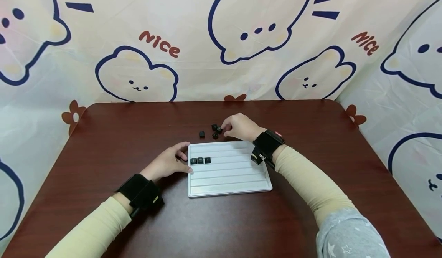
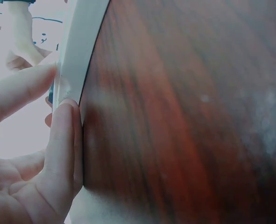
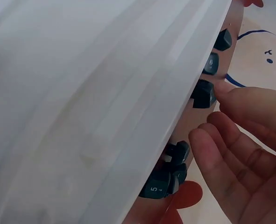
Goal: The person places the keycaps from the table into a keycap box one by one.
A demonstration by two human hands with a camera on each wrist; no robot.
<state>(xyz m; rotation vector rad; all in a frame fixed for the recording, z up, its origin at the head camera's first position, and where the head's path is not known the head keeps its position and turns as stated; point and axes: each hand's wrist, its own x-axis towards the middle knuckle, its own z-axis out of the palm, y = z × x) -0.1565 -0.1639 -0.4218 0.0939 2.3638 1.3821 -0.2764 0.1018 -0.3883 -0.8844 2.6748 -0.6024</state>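
A white ridged tray (image 1: 228, 177) lies on the table. Three dark keycaps (image 1: 200, 161) stand in a row on one of its ridges at the left. My left hand (image 1: 168, 161) holds the tray's left edge, its thumb (image 2: 63, 135) and forefinger against the rim in the left wrist view. Behind the tray sit several loose dark keycaps (image 1: 202, 134), one marked 5 in the right wrist view. Just beyond the tray's back edge, my right hand (image 1: 241, 127) reaches to this cluster. One fingertip is right at a keycap (image 3: 204, 94); its other fingers stand apart from it.
The brown wooden table (image 1: 221, 227) ends at a back edge behind the loose keycaps. A pale curtain (image 1: 193, 16) with bear drawings hangs behind and at both sides. Dark bands (image 1: 268, 144) with cameras sit on both wrists, the right one over the tray's right corner.
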